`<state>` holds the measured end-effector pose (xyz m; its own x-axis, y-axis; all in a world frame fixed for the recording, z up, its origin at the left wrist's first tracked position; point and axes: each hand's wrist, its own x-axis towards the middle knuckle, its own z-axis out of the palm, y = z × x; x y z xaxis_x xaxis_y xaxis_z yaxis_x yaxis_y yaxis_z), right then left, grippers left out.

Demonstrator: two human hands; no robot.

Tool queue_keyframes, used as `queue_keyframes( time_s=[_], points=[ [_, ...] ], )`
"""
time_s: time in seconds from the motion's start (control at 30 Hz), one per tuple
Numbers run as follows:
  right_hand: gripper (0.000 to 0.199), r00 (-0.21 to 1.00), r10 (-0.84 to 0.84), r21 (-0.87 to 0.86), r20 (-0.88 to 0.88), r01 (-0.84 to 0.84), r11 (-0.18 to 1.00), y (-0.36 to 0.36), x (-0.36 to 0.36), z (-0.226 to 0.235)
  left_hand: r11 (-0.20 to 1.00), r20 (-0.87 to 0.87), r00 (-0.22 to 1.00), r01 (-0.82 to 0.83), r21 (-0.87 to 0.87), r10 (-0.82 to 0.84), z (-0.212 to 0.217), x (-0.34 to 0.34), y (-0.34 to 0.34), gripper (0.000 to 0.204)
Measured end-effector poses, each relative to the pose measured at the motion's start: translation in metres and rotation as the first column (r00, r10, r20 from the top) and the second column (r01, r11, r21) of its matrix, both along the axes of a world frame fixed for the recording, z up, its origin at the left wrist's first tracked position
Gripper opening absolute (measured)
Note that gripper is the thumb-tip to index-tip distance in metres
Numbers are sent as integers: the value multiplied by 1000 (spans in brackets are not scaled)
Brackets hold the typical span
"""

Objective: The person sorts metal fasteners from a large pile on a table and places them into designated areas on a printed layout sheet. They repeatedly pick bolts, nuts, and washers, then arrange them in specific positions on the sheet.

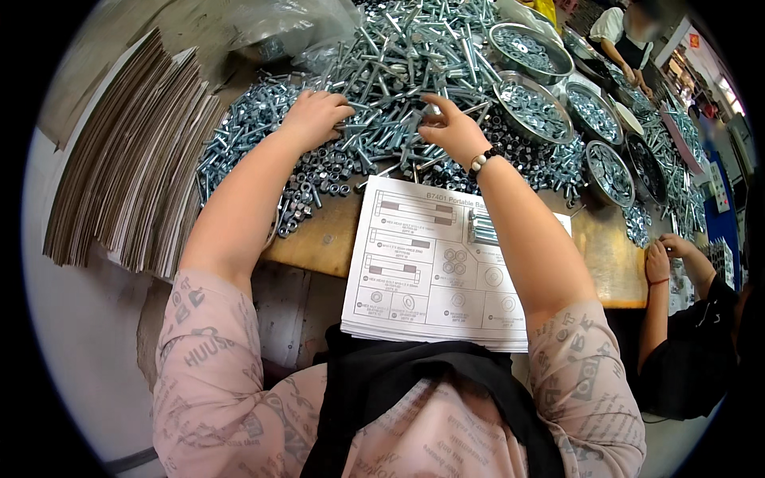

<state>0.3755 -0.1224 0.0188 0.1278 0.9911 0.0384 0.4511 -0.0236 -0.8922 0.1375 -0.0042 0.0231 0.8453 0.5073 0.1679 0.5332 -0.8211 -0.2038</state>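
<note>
Both hands are buried in the heap of silvery zinc-plated steel bolts and hex nuts that covers the far half of the wooden tabletop. The left hand lies knuckles-up, fingers curled into the heap — whether it grips anything cannot be told. The right hand pinches among the bolts, thumb against fingertips. A stack of white printed parts sheets overhangs the near edge — a small bundle of bolts rests on it.

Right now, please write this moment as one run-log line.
left hand: in bolt pile | right hand: picking among bolts | printed sheets: on table edge, few bolts on top
</note>
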Motion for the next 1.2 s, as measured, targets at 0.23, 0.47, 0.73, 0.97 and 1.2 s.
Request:
queue_keyframes(
  time_s=[0.23,0.47,0.73,0.97,1.2],
  points=[
    [61,986,164,113,-12,-162,980,-30,-7,10,988,178,979,-75,-137,99,19,-49,-18,53],
    [30,993,116,6,34,-117,993,-68,-1,1,820,335,809,-283,-498,483,36,-136,-12,45],
    [27,963,264,-46,60,-261,964,-77,-40,2,788,-196,854,-520,-331,481,-8,-115,-21,35],
    [27,952,289,-129,102,-275,953,-82,-42,2,788,-401,792,-573,-226,461,-23,-100,1,38],
    [27,949,307,-123,68,-298,947,-82,-42,-6,750,-463,745,-622,-223,480,-18,-89,-2,32]
  ],
)
